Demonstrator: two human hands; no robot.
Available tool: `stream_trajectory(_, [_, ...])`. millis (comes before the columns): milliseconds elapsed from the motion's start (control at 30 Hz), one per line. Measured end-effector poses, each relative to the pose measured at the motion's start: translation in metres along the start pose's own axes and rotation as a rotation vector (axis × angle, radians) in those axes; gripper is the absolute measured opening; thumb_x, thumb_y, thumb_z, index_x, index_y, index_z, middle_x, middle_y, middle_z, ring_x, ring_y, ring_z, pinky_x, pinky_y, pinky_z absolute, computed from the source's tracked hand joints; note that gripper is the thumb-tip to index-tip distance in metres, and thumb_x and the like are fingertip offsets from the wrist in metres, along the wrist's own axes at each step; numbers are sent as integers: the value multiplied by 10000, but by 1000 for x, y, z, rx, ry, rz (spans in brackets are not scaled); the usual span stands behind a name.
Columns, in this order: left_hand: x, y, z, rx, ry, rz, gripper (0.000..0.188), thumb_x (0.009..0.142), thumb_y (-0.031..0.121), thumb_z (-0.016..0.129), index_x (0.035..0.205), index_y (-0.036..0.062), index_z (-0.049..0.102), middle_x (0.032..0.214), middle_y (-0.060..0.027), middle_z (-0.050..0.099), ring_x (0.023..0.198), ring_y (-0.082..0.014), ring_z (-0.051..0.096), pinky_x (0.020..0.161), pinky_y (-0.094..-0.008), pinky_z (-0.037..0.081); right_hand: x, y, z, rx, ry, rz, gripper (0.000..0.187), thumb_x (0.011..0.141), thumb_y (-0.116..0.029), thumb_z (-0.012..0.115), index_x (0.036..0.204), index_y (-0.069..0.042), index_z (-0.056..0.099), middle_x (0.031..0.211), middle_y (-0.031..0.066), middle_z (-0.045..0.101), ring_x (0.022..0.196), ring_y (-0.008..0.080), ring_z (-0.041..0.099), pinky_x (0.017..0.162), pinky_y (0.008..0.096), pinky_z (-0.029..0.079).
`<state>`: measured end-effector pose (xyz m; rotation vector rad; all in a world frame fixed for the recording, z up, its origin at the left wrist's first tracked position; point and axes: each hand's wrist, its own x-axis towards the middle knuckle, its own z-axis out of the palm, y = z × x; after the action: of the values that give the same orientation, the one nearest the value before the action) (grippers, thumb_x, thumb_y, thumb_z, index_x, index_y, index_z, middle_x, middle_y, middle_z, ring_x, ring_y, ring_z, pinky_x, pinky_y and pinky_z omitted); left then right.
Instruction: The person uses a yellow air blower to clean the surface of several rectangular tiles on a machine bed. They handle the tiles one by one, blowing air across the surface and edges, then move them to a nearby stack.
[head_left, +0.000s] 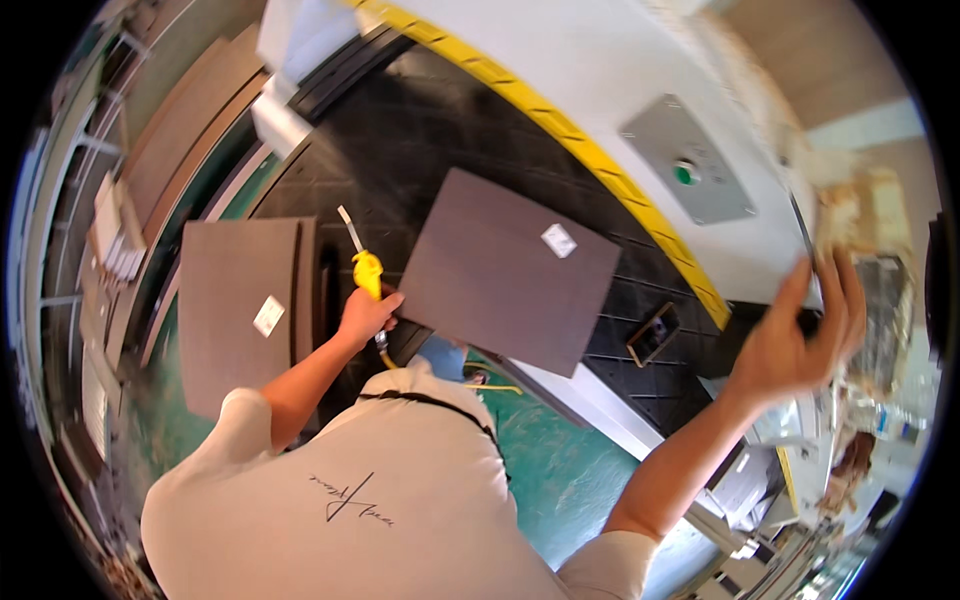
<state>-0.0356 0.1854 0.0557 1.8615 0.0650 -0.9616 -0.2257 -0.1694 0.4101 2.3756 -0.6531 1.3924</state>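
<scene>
My left hand (368, 316) is closed around a yellow air blow gun (367, 272), whose pale nozzle points up and away from me. A hose fitting hangs below that fist. Just right of it, a dark brown rectangular panel (510, 270) with a white label lies at an angle on the black machine table (400, 140). My right hand (805, 325) is raised at the right, beside the white machine housing. A thin dark rod (797, 205) rises from between its thumb and fingers; its lower end is hidden by the hand.
Brown panels (235, 310), one labelled, are stacked at my left. A phone (654, 334) lies on the black table. Beyond runs a yellow strip (560, 120) along the white housing, which carries a grey plate with a green button (686, 172). The green floor (560, 450) shows below.
</scene>
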Motion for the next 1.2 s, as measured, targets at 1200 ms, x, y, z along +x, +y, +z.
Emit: stream_trajectory(1200, [-53,37,-19,72,228,175,190,1015,172,677,1015,-18,669,707,-42,652,573,-109,641,546,-275,487,-345,-229,91,1158,-1112,59,62,908,-84,655,859,-58,682,865,91,570,892,303,592,769,426,508])
